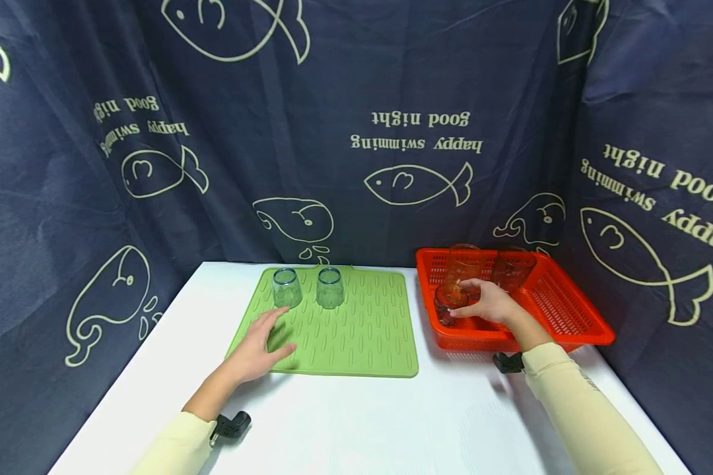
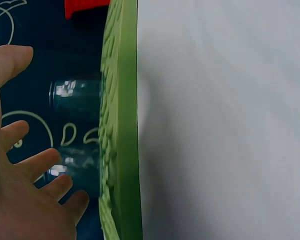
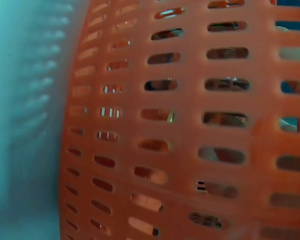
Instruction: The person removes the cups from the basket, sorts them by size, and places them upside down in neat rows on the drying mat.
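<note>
Two clear glasses, the left one (image 1: pixel 287 289) and the right one (image 1: pixel 330 288), stand on the green mat (image 1: pixel 362 330) with their blue-tinted ends up. My left hand (image 1: pixel 257 349) hovers over the mat's left part, fingers spread, just in front of the left glass and holding nothing. In the left wrist view its fingers (image 2: pixel 37 165) overlap one glass. Reaching into the red basket (image 1: pixel 570 290), my right hand (image 1: pixel 490 303) holds a glass (image 1: pixel 445 305) at the basket's left side between thumb and fingers. The slotted basket wall (image 3: pixel 185 105) hides most of that hand in the right wrist view.
Behind the right hand, two more glasses, one (image 1: pixel 465 262) at the left and another (image 1: pixel 513 267) at the right, stand in the basket. The white table (image 1: pixel 356 422) extends in front of the mat. A dark curtain (image 1: pixel 356 132) with fish drawings hangs behind and at both sides.
</note>
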Demonstrator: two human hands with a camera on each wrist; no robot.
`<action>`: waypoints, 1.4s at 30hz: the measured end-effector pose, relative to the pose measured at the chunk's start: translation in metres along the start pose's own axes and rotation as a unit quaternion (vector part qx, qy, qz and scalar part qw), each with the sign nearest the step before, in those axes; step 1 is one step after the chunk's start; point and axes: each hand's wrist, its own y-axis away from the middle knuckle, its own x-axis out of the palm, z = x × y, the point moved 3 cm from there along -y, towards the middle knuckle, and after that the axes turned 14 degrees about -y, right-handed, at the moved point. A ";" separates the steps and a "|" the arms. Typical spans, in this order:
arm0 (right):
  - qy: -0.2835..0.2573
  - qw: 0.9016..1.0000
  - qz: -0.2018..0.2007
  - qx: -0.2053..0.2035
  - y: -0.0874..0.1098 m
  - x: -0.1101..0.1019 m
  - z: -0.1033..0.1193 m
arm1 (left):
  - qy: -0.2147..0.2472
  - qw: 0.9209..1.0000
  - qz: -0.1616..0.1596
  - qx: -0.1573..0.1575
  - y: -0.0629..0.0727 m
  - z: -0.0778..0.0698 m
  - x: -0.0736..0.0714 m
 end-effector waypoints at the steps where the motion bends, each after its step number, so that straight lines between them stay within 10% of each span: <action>1: 0.002 1.000 0.001 0.001 0.000 0.001 0.000 | 0.009 1.000 0.000 0.000 -0.001 -0.002 0.001; 15: 0.009 1.000 0.000 -0.006 -0.005 0.008 0.005 | 0.173 0.985 0.005 -0.001 -0.012 -0.026 0.017; 42: -0.020 1.000 -0.009 0.020 -0.002 0.009 0.007 | 0.311 0.950 0.032 0.000 -0.024 -0.056 0.031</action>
